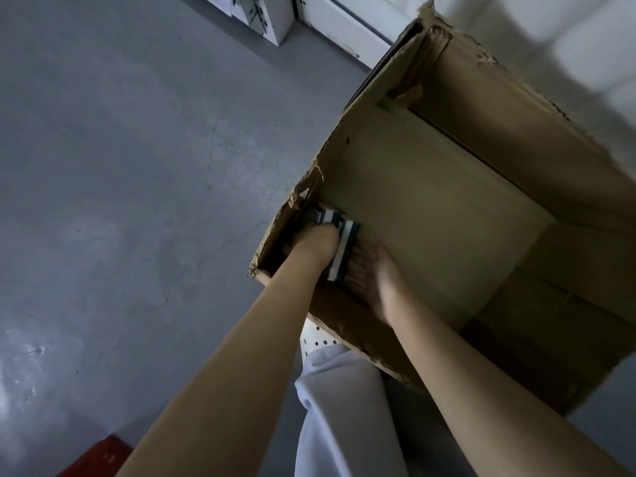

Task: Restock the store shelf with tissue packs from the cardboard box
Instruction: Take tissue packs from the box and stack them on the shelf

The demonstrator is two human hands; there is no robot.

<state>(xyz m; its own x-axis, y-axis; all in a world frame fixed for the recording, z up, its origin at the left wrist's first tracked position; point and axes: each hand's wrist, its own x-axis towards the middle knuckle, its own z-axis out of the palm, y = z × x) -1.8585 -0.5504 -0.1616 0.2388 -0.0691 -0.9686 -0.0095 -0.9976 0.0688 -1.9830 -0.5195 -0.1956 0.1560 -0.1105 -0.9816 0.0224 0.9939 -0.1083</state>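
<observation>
1. Forearms and a white trouser leg lay nearest the lens, both arms reaching down into the cardboard box, which stood on the grey floor.
2. Tissue packs, striped teal and white, stood on edge in the near left corner of the box, close against its torn wall. No other packs showed on the cardboard visible inside.
3. Left hand sat on the left flank of the packs, touching them. Its fingers were hidden below the back of the hand, so whether they wrapped the packs could not be told.
4. Right hand lay against the right flank, its fingers spread and fairly straight, pressing rather than curling round.
5. Handling, as a judgement: the packs were likely light, soft and wrapped in slick film. They would give under a squeeze and could slide apart if clamped loosely.
6. Recommended hold: flat palms on the two broad outer faces, squeezed evenly so the group lifts as one block, with a fingertip under the lower edge if one slips.
7. Risk noted: the ragged box rim beside the left wrist could snag the film on the way out.
8. A red crate sat at the lower left.
</observation>
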